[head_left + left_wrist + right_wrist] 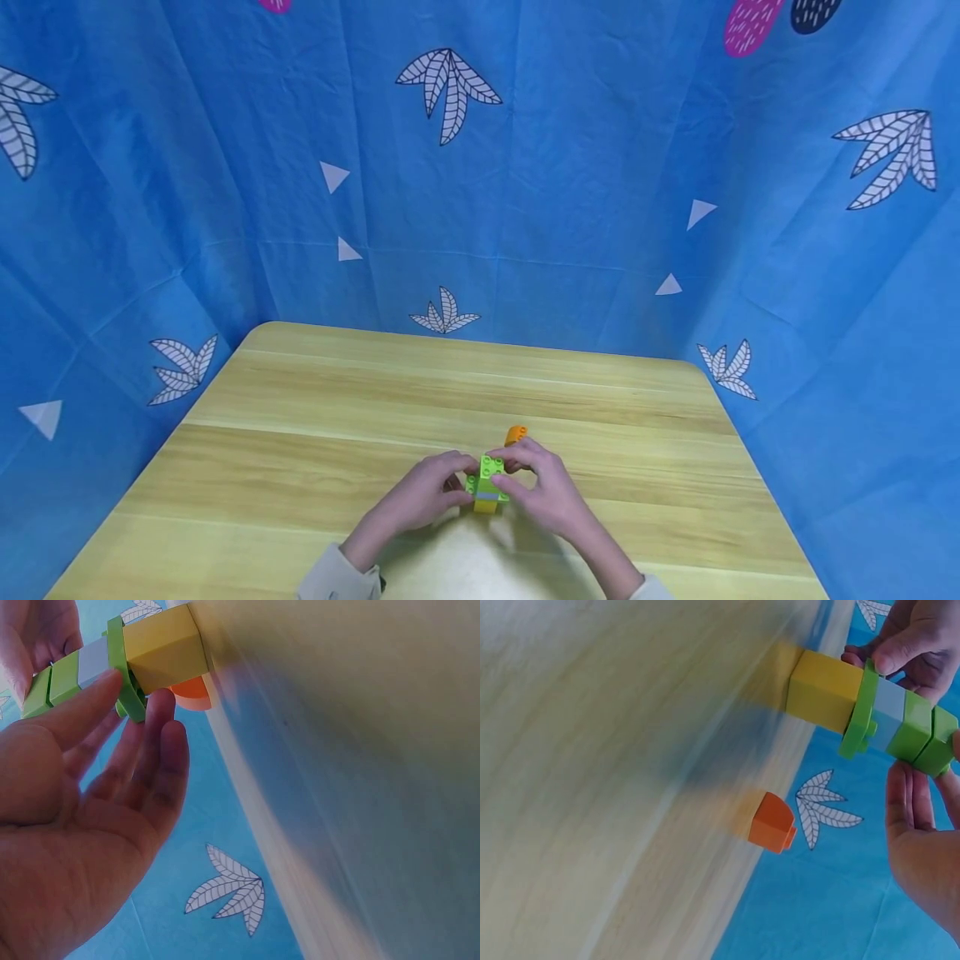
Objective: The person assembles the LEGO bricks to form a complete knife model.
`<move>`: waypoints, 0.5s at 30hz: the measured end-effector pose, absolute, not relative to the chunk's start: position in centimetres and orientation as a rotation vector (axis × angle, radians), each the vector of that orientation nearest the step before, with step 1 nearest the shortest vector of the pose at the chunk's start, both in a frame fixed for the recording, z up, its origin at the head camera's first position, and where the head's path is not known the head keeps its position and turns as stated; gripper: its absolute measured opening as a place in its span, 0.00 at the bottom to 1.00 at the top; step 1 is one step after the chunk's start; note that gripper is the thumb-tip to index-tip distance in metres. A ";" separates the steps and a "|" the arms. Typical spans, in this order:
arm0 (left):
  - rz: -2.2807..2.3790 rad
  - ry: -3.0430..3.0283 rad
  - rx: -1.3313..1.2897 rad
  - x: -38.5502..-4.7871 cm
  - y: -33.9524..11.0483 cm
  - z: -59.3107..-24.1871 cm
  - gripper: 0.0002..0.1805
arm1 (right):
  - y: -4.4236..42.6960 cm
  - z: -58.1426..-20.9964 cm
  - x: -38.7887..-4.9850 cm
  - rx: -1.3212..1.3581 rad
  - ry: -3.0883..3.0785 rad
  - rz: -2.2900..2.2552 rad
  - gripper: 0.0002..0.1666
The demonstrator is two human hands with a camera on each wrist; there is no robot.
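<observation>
Block stack (490,485) stands upright on tabletop (300,467), yellow block (825,688) lowest, left hand (426,493) at the stack's left pinching its thin green plate (861,709), right hand (553,493) at its right pinching the topmost green block (937,741), orange block (772,823) apart, beyond the stack and rightward

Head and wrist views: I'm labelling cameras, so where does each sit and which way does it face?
Head: worn on the head, facing forward and down; table, blue cloth; left hand, right hand, forearms, sleeve cuffs.
Left wrist: worn there, facing the block stack; left hand large at left, right hand partly at upper left.
Right wrist: worn there, facing the same block stack; right hand at right edge, left hand at upper right.
Shared: both wrist views show the block stack, an orange block and both hands.
</observation>
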State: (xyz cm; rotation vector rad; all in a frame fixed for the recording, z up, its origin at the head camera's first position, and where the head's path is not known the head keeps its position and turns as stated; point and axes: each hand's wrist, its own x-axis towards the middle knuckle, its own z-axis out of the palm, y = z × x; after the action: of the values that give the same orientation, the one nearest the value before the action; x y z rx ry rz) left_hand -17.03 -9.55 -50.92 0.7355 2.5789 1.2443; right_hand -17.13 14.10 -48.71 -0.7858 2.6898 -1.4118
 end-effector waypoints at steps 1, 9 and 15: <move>1.246 2.577 0.735 -17.0 -9.6 -50.9 0.16 | 14.1 -48.7 -17.1 -0.787 2.696 -1.410 0.17; 1.240 2.575 0.723 -17.0 -9.5 -50.9 0.17 | 13.9 -49.0 -16.9 -0.792 2.726 -1.406 0.17; 1.241 2.572 0.715 -17.0 -9.6 -50.9 0.17 | 13.8 -49.0 -16.9 -0.809 2.741 -1.423 0.17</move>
State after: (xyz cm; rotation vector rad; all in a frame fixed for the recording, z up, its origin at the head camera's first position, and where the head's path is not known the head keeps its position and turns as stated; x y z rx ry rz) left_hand -17.01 -9.57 -50.90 0.7153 2.5722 1.2409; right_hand -16.87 13.84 -49.03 -0.8090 2.7411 -1.4229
